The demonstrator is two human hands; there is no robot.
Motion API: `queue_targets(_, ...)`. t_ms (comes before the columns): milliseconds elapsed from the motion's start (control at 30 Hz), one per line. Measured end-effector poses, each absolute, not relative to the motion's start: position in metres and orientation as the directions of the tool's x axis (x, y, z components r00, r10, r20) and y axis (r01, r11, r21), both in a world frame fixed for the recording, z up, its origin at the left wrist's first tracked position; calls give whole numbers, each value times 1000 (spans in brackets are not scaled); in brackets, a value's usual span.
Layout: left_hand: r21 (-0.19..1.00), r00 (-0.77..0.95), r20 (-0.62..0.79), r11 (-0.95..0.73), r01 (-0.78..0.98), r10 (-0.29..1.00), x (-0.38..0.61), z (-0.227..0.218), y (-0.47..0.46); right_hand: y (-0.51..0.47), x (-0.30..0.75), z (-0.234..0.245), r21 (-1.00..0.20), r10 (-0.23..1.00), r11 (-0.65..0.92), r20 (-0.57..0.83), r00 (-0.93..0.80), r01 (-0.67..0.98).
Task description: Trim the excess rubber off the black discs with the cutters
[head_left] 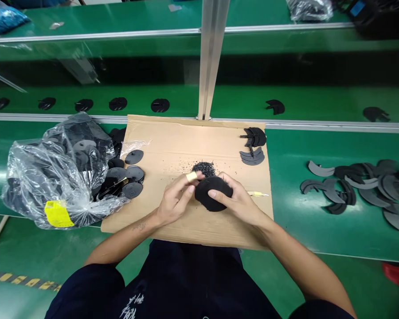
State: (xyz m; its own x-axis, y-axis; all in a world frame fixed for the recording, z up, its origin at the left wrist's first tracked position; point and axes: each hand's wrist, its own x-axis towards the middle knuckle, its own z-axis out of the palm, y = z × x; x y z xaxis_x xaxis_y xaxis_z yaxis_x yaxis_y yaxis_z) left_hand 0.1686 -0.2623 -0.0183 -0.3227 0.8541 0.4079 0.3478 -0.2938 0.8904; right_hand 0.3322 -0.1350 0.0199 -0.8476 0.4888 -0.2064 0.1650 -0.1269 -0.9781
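Note:
A round black disc (213, 194) is held above the cardboard by my right hand (237, 195), thumb across its face and fingers behind its far edge. My left hand (177, 197) is at the disc's left side, with its thumb and index finger apart and the fingertips close to the edge. Yellow tape (192, 176) wraps one left finger. Just beyond the disc lies a small heap of black granules (204, 168). Right of my right hand, a thin tool with a yellow handle (257, 194) rests on the cardboard sheet (173, 141).
To the left sits a clear plastic bag (66, 168) of black parts, with loose discs (133, 190) beside it. Curved black pieces (349, 184) spread across the right bench; others (252, 146) lie on the cardboard's far right corner. A metal post (213, 57) rises behind the cardboard.

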Motion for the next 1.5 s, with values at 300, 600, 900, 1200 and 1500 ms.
queue_targets(300, 870, -288, 428, -304, 388, 857, 171, 1, -256, -148, 335, 8, -939, 558, 342, 171, -812, 37)
queue_targets(600, 664, -86, 625, -471, 580, 776, 169, 13, -255, -149, 339, 7, -777, 428, 619, 457, -780, -116)
queue_targets(900, 648, -24, 641, -524, 553, 767, 168, 13, -256, -147, 339, 12, -732, 355, 663, 494, -794, -158)
queue_targets(1200, 656, -48, 655, -537, 531, 754, 171, 15, -256, -148, 345, 14, -692, 311, 712, 458, -832, -115)
queue_targets(1500, 683, -60, 599, -471, 558, 798, 167, 5, -255, -144, 350, 11, -764, 351, 638, 400, -846, -96)
